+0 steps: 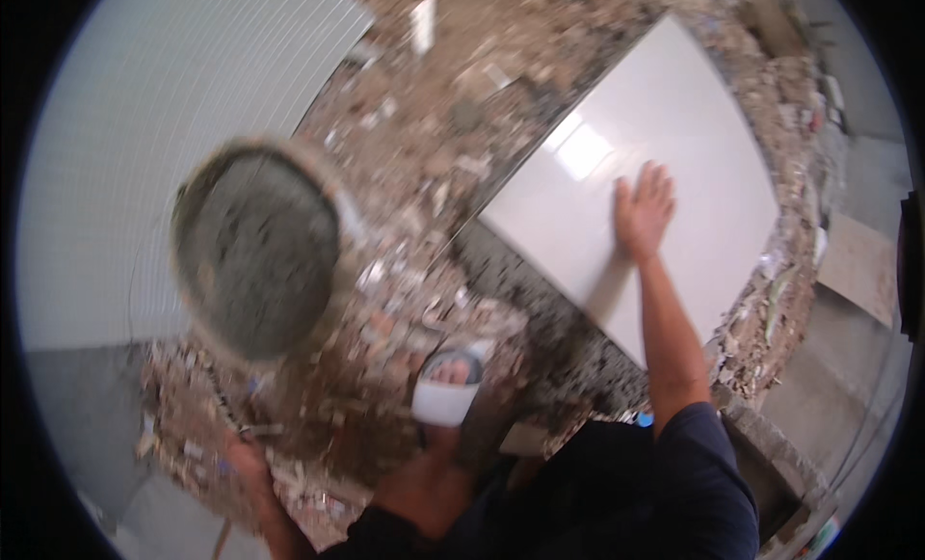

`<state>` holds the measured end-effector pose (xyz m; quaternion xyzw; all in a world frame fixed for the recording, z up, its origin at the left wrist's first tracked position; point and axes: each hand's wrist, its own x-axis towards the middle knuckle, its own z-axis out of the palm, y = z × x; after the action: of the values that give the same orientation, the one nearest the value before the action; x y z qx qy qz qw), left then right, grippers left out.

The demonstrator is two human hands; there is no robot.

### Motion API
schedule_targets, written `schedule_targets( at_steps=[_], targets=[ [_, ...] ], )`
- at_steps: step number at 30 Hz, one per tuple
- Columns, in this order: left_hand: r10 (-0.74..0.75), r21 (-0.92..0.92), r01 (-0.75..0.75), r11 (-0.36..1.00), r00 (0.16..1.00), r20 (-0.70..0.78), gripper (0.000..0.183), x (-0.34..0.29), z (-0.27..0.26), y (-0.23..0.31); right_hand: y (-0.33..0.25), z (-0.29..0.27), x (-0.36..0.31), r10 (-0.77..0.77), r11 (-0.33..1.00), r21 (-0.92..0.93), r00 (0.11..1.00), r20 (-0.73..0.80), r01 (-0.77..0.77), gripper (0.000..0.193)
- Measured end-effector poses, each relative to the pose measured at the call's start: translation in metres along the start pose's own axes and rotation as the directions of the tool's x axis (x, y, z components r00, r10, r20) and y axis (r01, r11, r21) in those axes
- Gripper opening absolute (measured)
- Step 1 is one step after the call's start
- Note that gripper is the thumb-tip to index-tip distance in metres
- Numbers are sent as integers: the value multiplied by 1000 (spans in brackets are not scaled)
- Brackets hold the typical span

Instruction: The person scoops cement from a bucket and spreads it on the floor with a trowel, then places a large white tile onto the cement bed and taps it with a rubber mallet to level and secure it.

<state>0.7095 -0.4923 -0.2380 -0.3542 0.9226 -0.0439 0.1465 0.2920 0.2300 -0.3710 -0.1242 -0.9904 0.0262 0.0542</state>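
Note:
My right hand [646, 209] lies open on the glossy face of a large white tile [708, 126], fingers stretched and slightly apart. The tile rests on grey speckled mortar [535, 295], which shows along its near left edge. At the lower left, my left hand [249, 458] is closed around the end of a dark, twisted cord-like piece [222, 398]; blur hides its fingers in part. That piece runs up toward the rim of a round bucket [183, 242] filled with wet grey mortar [260, 256].
Rubble and broken pieces [453, 165] cover the ground. My foot in a white-strapped sandal [445, 403] stands between bucket and tile. A pale ribbed panel [116, 174] fills the left side. A concrete block edge [785, 464] and a flat tan piece [858, 268] lie at the right.

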Motion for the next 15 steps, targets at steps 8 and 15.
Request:
schedule_targets(
  at_steps=[8,15],
  targets=[
    [399,-317,-268,910,775,490,29,-111,-73,197,-38,-125,10,-296,818,574,826,480,-40,81],
    [887,-543,-726,423,208,412,39,-87,-106,405,-105,-220,-137,-772,551,525,157,616,648,66]
  ],
)
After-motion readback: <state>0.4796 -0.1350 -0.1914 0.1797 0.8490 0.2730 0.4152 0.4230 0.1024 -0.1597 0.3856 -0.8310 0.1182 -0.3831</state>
